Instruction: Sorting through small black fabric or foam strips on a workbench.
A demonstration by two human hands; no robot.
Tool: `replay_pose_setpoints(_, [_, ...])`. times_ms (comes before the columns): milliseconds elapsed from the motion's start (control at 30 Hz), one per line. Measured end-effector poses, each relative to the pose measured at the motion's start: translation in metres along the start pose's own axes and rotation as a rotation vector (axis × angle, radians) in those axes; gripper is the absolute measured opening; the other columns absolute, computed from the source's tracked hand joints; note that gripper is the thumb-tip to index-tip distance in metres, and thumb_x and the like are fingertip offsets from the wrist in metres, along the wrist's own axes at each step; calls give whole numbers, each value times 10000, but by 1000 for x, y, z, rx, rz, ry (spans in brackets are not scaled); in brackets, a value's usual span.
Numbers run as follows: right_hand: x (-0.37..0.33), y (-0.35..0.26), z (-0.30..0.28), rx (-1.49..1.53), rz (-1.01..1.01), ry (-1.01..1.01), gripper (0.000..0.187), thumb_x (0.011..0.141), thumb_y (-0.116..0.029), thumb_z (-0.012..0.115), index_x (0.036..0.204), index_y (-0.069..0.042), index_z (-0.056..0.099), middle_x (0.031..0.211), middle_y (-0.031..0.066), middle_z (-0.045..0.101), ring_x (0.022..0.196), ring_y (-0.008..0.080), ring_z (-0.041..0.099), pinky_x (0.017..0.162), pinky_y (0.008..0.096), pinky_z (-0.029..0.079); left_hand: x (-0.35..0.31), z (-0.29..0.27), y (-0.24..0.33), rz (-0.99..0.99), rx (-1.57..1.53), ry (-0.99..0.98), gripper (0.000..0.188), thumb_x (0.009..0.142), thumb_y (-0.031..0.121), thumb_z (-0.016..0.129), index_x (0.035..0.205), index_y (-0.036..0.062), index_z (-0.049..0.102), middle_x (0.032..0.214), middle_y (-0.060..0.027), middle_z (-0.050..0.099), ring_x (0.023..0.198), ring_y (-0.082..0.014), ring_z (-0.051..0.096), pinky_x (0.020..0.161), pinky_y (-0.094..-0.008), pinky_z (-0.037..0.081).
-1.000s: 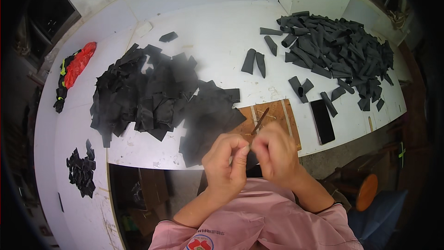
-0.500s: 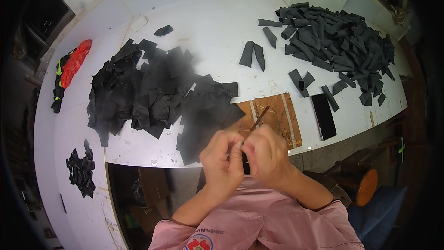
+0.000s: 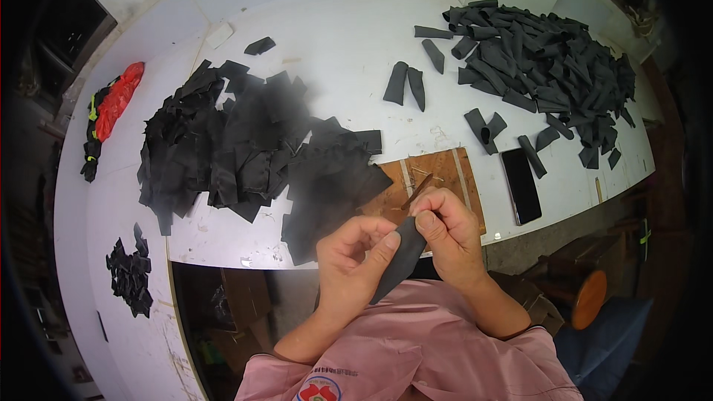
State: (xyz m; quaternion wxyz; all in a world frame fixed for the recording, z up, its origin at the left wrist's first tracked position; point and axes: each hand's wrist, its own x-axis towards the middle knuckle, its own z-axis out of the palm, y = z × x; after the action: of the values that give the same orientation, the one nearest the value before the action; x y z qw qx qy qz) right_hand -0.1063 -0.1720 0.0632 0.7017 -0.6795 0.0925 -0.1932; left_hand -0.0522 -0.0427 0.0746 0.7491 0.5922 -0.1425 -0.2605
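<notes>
A dark grey fabric piece (image 3: 402,261) hangs tilted between my two hands, just off the table's front edge. My left hand (image 3: 352,258) presses its thumb on the piece's left side, fingers curled. My right hand (image 3: 451,241) pinches the upper corner between thumb and fingers. Behind the right hand, a thin brown stick-like thing (image 3: 417,191) slants over a brown wooden board (image 3: 463,178); whether it touches the hand I cannot tell. Left of the board spreads a heap of flat black fabric pieces (image 3: 249,141).
At the far right is a pile of rolled dark grey fabric tubes (image 3: 542,67), with several loose ones beside it. A phone (image 3: 521,187) lies right of the board. A red plastic bag (image 3: 121,100) and a small black fabric pile (image 3: 131,273) are at left. An orange-topped stool (image 3: 589,299) stands below.
My hands have moved apart from close together, the right one turning outward. The fabric piece, mostly hidden before, now shows its broad face between them.
</notes>
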Motion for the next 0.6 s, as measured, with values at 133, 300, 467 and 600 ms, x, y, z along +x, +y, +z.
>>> replay_pose_setpoints(133, [0,2,-3,73,-35,-18,41,835,-56,513,828,-20,495,681,-2,475,618,52,454,537,187,364,2,0,-4,70,62,25,48,791,9,578,832,-14,568,721,6,569,630,-38,491,580,-178,399])
replay_pose_setpoints(300, [1,-1,1,-370,-473,-57,85,743,-21,581,797,-4,517,660,112,477,549,229,493,487,295,396,6,4,-9,552,570,74,57,732,-44,556,770,-7,535,671,-93,509,552,-164,486,502,-242,378])
replay_pose_setpoints(467, [3,4,4,-430,-387,27,67,740,-13,567,736,-9,500,645,98,451,534,256,474,482,326,389,8,1,-17,448,503,50,47,739,-26,566,762,-6,530,663,-75,505,539,-147,464,493,-245,363])
replay_pose_setpoints(600, [7,4,6,-490,-538,-71,83,717,-2,566,730,-18,486,664,102,449,547,274,466,478,344,389,7,2,-17,362,490,68,38,750,-18,560,764,-5,528,647,-68,491,533,-135,454,490,-239,354])
